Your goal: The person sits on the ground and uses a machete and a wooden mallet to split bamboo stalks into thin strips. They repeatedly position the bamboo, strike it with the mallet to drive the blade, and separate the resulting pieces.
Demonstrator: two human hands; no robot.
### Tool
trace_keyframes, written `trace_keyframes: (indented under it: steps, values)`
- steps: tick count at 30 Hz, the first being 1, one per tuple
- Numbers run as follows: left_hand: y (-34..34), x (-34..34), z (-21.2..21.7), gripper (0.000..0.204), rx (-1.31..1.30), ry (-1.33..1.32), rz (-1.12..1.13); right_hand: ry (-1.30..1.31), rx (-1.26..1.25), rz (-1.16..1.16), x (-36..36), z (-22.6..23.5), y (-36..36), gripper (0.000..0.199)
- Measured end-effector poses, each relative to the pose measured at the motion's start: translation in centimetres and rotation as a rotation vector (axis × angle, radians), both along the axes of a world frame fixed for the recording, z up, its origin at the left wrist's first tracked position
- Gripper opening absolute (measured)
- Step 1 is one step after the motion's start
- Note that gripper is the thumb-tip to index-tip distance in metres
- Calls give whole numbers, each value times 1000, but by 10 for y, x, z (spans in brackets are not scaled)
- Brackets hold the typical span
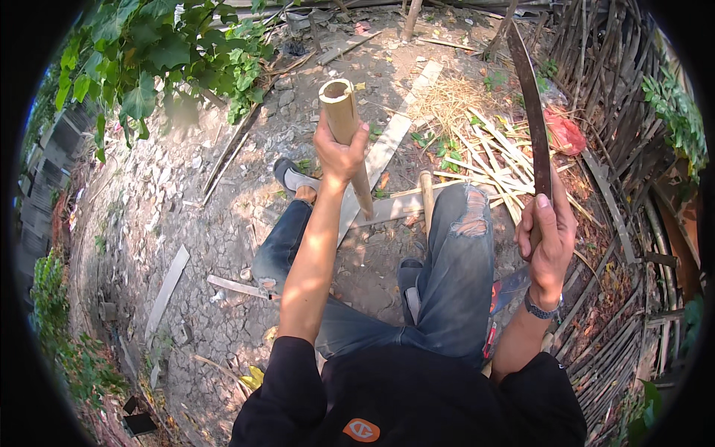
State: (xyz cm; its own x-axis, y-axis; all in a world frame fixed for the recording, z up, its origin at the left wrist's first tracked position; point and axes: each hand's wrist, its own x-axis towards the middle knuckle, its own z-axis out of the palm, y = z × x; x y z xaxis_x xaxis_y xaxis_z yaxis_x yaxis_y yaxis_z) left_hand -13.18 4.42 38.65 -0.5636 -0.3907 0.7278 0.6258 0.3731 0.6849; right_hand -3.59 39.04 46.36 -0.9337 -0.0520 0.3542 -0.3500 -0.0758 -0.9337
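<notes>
My left hand (pixel 342 149) is wrapped round a thick bamboo pole (pixel 343 118) just below its upper end. The hollow cut end faces up toward me, and the pole slants down to the ground by the boards. Out to the right, my right hand (pixel 549 227) grips the handle of a machete (pixel 533 112). Its long dark blade points up and away from me, apart from the bamboo. Most of the handle is hidden by my fingers.
Split bamboo strips (pixel 495 164) lie in a heap beyond my right knee, beside shavings (pixel 450 100). Long flat boards (pixel 395 134) rest on the cracked soil. A red plastic bag (pixel 564 132) lies near a stick fence (pixel 607 67). Leafy branches (pixel 141 45) hang at the upper left.
</notes>
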Motion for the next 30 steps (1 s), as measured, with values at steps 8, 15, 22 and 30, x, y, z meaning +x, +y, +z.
trace_keyframes:
  steps: [8,15,22,30]
  values:
    - [-6,2,-7,39,104,-78,-382,95,47,293,44,12,-83,53]
    - [-8,10,-7,40,151,-131,-469,-22,49,274,35,9,-106,42]
    - [37,10,-7,46,-54,-97,-121,371,2,-33,-37,25,-164,41]
    - [-8,-12,-40,75,37,190,-113,224,-226,53,-68,3,-163,39]
